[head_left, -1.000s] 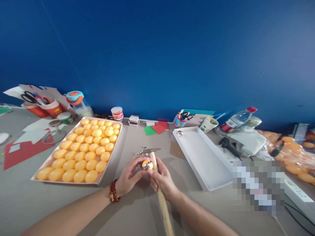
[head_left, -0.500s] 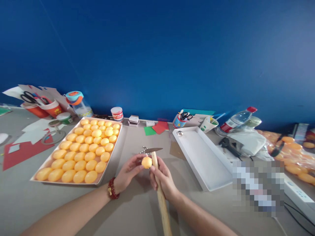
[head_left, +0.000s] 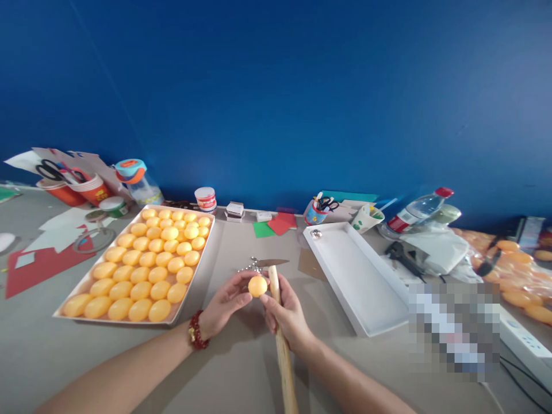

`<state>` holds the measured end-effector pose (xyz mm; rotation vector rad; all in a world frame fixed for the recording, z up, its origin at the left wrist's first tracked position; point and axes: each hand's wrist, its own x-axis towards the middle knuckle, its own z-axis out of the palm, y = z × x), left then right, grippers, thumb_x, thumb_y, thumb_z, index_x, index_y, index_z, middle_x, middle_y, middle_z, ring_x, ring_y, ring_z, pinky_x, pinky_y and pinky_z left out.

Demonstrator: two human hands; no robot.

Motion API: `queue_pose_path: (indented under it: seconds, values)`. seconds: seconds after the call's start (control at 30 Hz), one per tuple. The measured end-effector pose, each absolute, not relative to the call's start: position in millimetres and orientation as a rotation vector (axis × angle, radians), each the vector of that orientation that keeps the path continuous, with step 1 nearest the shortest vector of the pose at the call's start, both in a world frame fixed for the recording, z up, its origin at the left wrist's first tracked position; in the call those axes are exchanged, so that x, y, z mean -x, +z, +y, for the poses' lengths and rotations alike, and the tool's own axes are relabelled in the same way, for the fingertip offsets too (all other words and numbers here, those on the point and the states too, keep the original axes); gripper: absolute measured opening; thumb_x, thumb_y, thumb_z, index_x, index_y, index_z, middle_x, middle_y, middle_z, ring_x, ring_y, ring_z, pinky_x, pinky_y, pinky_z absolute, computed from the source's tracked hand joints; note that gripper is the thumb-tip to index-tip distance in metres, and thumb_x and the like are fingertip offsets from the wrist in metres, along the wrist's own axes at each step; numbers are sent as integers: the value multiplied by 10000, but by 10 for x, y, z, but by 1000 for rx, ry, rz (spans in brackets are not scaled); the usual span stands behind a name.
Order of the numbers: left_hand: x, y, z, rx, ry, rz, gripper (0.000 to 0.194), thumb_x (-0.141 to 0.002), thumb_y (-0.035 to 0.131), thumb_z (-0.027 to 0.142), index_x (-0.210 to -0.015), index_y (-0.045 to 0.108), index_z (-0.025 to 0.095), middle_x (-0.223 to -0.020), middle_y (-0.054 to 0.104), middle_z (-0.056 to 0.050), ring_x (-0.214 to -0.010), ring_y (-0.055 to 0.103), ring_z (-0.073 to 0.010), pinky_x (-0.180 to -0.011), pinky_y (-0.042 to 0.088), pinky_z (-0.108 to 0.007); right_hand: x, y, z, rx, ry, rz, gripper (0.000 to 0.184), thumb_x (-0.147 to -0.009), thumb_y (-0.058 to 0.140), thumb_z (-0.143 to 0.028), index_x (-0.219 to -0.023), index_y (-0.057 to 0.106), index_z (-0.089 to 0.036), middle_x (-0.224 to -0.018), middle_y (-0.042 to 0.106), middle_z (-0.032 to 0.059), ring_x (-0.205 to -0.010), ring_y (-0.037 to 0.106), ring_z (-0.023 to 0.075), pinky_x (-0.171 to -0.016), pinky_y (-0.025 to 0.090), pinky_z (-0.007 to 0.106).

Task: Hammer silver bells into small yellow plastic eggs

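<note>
My left hand (head_left: 227, 303), with a red bead bracelet at the wrist, pinches an orange ping-pong ball (head_left: 257, 286) between thumb and fingers. My right hand (head_left: 287, 313) is closed around a pale wooden stick (head_left: 283, 356), its thumb at the ball's lower right. The stick slants from the ball's right side down towards the front edge of the view. Just beyond its top end shows a dark pointed blade (head_left: 273, 262); whether it lies on the table or is held, I cannot tell. Small silver beads (head_left: 253, 265) show by the blade.
Left stands a shallow box (head_left: 176, 315) of orange balls; right, a white tray (head_left: 362, 276) with a small silver object (head_left: 316, 234). Cups, a drinking bottle (head_left: 137, 184) and coloured paper (head_left: 282, 224) line the wall. A plastic bottle (head_left: 416, 213), bagged balls and a power strip (head_left: 524, 339) are far right.
The wooden stick's top and the blade have shifted slightly to the right. The ball is almost in the same place, still between my hands.
</note>
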<state>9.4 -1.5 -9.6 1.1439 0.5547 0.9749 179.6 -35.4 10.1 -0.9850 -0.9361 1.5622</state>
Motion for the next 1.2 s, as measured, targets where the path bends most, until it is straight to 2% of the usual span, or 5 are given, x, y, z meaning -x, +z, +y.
queue_pose_path:
  seconds: [0.43, 0.63, 0.87, 1.03, 1.2]
  values:
    - [-117, -48, -114, -1601, 1203, 689, 308, -898, 598, 225, -1204, 567, 212, -1228, 577, -121, -1181, 552, -255, -1026, 470, -422, -1844, 138, -337, 1016, 1574, -933, 510, -773, 762, -416, -1162, 496, -218, -1013, 652, 28, -314, 448, 3, -277, 352, 153]
    - [-80, -27, -106, -1858, 1238, 646, 347, -904, 569, 183, -1246, 555, 240, -1221, 566, -115, -1188, 519, -267, -1011, 464, -451, -1850, 103, -337, 973, 1631, -965, 529, -800, 742, -416, -1197, 470, -196, -610, 571, -80, -296, 418, 38, -287, 342, 144]
    - [-65, 49, -103, -1804, 1178, 621, 352, -936, 528, 341, -1264, 546, 214, -1235, 579, -130, -1202, 508, -293, -1026, 433, -477, -1839, 108, -359, 982, 1643, -964, 533, -760, 780, -397, -1163, 485, -211, -796, 663, -17, -304, 423, 27, -272, 328, 159]
    - [-70, 115, -102, -1793, 1158, 610, 263, -965, 462, 281, -1185, 587, 213, -1148, 624, -116, -1148, 531, -274, -1005, 435, -462, -1834, 51, -370, 967, 1655, -995, 550, -770, 779, -393, -1175, 457, -206, -505, 500, -118, -289, 390, 52, -281, 313, 150]
    - [-69, 132, -100, -1789, 1142, 613, 226, -954, 475, 252, -1140, 595, 208, -1107, 628, -106, -1120, 535, -266, -991, 441, -452, -1842, 12, -364, 991, 1654, -1025, 564, -767, 781, -395, -1191, 459, -209, -493, 495, -118, -292, 381, 52, -281, 314, 147]
